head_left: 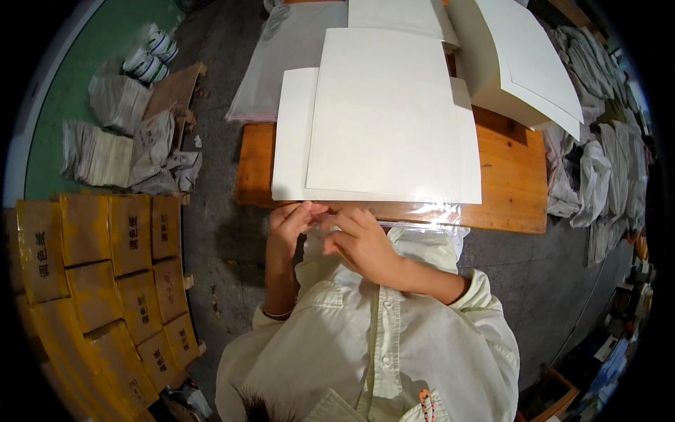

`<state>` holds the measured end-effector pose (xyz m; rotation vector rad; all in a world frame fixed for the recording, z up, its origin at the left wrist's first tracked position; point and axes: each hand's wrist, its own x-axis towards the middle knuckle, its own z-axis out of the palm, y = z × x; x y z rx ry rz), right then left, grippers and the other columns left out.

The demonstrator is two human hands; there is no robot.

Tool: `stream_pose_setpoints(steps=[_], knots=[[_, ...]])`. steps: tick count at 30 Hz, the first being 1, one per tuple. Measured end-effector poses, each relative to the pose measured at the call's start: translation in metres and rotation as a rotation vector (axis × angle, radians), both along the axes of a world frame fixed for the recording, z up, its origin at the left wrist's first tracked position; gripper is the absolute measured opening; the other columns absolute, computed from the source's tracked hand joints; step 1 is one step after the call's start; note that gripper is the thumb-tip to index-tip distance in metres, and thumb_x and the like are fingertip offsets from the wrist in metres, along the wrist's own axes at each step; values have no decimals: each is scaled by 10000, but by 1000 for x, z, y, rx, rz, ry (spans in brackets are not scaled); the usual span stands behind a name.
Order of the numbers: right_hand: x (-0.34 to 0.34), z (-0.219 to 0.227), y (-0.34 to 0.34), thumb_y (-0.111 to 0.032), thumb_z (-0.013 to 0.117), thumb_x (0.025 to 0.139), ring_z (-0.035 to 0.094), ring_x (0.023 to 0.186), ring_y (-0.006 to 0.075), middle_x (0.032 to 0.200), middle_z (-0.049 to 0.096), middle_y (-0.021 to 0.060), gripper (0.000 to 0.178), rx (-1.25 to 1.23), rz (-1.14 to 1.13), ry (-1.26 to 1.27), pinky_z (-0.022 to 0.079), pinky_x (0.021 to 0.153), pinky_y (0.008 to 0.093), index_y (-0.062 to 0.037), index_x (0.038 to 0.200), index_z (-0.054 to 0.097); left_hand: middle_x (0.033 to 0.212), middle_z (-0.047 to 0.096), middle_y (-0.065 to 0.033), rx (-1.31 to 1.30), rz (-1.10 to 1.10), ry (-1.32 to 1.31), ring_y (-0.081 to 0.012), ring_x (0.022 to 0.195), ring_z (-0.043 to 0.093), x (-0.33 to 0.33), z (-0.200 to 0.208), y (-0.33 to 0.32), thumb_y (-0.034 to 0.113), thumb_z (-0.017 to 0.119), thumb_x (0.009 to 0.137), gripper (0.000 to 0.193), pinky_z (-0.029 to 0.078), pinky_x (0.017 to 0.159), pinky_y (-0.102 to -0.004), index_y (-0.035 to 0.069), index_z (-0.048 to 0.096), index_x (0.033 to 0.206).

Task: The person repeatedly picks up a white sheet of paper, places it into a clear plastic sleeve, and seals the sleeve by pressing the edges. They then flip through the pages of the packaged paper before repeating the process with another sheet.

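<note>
A large white sheet lies on a wider white sheet or board on the wooden table in front of me. Clear plastic film, probably the mouth of a plastic sleeve, sticks out past their near edge and shines at the right. At that edge my left hand is closed, its fingertips pinching the film's left part. Close beside it, my right hand has bent fingers drawn together near the left fingertips. What the right fingers hold, if anything, is hidden.
Thick stacks of white board stand at the table's far right. A pile of clear plastic sleeves lies far left. Cardboard boxes are stacked on the left floor, with wrapped bundles beyond. Grey bundles line the right.
</note>
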<state>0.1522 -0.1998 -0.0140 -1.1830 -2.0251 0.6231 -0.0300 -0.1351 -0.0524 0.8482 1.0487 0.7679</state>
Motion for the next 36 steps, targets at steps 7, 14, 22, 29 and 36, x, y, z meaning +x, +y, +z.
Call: stream_pose_setpoints(steps=[7, 14, 22, 29, 36], knots=[[166, 18, -86, -128, 733, 784, 599, 711, 102, 778, 647, 27, 124, -695, -150, 446, 490, 651, 260, -41, 803, 646, 917, 694, -176, -30, -178, 187, -235, 838, 689, -7, 16, -4, 213, 555, 918, 316, 533, 811, -320, -82, 669, 941], [340, -43, -325, -219, 625, 915, 510, 663, 79, 762, 578, -9, 151, -9, -1470, 742, 382, 551, 240, -70, 932, 642, 926, 693, -176, -17, -290, 283, -229, 856, 690, -9, 18, -4, 223, 534, 933, 345, 537, 807, -309, -96, 662, 963], [329, -149, -374, -73, 564, 921, 661, 864, 160, 1005, 687, 82, 206, -79, -1794, -291, 535, 763, 278, -29, 1093, 670, 861, 700, -130, 76, -242, 274, -193, 719, 683, -33, 8, -5, 254, 526, 957, 352, 542, 712, -285, -71, 657, 1001], [277, -71, -210, -96, 689, 850, 658, 791, 146, 1064, 661, 83, 107, -86, -1587, -226, 544, 669, 264, -28, 930, 673, 986, 661, -53, 1058, -53, 1171, -207, 970, 606, -32, 20, -10, 142, 771, 750, 388, 495, 763, -358, 59, 633, 1103], [215, -22, -86, -61, 798, 665, 525, 1142, 307, 1255, 543, 102, 527, 263, -709, -472, 455, 929, 407, -128, 1143, 588, 1102, 643, 8, 1560, -52, 1047, -206, 1123, 534, -2, -3, 6, 200, 802, 716, 440, 392, 924, -380, 133, 641, 1119]])
